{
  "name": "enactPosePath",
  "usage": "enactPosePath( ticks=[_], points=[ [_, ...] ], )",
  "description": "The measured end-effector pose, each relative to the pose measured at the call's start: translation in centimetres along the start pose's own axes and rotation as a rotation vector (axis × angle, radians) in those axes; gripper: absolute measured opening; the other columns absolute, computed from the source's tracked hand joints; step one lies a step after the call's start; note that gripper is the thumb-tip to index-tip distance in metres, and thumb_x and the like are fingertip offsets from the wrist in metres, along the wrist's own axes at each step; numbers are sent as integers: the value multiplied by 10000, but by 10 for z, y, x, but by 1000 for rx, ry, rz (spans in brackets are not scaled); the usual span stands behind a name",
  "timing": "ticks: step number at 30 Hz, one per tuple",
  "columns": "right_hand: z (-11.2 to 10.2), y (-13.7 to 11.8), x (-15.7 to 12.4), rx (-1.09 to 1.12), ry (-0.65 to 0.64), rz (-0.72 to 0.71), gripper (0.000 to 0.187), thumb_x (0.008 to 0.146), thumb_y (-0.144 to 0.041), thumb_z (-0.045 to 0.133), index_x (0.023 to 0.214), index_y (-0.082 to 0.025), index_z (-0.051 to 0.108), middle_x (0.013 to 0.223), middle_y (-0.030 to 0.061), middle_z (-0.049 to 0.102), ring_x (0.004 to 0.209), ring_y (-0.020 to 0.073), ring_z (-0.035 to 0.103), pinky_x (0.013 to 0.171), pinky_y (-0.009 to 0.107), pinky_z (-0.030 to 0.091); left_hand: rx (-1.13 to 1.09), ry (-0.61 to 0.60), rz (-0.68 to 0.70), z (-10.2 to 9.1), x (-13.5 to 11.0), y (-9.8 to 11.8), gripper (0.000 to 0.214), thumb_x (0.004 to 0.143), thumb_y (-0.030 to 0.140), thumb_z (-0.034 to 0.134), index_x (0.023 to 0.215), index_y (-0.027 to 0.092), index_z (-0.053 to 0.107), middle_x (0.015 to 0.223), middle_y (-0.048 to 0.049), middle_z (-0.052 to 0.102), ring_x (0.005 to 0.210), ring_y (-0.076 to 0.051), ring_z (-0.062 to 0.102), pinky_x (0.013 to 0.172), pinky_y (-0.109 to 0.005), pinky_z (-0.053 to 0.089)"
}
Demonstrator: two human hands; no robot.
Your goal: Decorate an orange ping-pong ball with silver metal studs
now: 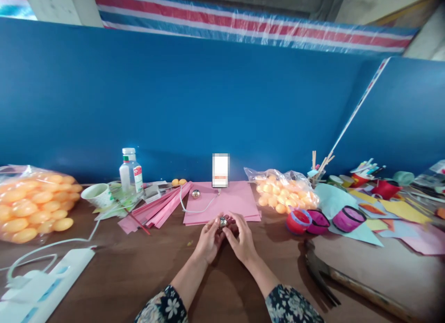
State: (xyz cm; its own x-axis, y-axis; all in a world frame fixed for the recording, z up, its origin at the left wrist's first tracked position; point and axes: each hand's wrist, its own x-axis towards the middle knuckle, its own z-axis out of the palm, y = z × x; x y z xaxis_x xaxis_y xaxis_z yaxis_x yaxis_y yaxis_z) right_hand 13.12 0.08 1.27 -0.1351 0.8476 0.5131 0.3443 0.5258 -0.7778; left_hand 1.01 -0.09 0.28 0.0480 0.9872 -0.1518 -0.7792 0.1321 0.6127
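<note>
There are two hands (209, 243), two shiny balls (196, 193) and one hammer (324, 267).

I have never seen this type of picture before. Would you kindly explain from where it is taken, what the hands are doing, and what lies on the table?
There is no machine here. A person works with bare hands, and the camera is worn on the head, looking forward and down. The left hand and right hand together hold a small shiny object; the fingers partly hide it. Just beyond lie pink sheets, with a silvery ball on them. Toward the left are a bag of orange balls and a white power strip. Toward the right are another such bag and a hammer.
</note>
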Motion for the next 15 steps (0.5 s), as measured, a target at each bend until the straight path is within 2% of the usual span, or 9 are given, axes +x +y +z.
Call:
enactPosePath(
  ticks=[4, 8, 15],
  points=[
    [0, 1, 1, -1, -25, -5, 283, 773, -216, 514, 1055, -207, 535, 1032, 85, 537, 948, 195, 521, 810, 319, 455, 35, -5, 8, 0, 2, -2, 314, 722, 232, 594, 1023, 143, 600, 876, -81, 673, 819, -174, 623, 784, -301, 476],
    [-1, 7, 3, 66, 23, 57, 202, 794, -244, 495, 981, -197, 556, 963, 73, 563, 892, 180, 542, 775, 301, 464, 23, -45, 4, 1, 3, -4, 363, 750, 344, 542, 1043, 138, 597, 971, -111, 652, 900, -210, 602, 834, -358, 450],
    [-5, 8, 5, 144, 33, 128, 205, 819, -294, 466, 953, -183, 573, 930, 65, 605, 873, 170, 558, 769, 279, 452, 74, -29, 22, 1, 2, -4, 329, 683, 222, 631, 1006, 161, 617, 993, -83, 653, 925, -188, 588, 889, -353, 416]
  ],
)
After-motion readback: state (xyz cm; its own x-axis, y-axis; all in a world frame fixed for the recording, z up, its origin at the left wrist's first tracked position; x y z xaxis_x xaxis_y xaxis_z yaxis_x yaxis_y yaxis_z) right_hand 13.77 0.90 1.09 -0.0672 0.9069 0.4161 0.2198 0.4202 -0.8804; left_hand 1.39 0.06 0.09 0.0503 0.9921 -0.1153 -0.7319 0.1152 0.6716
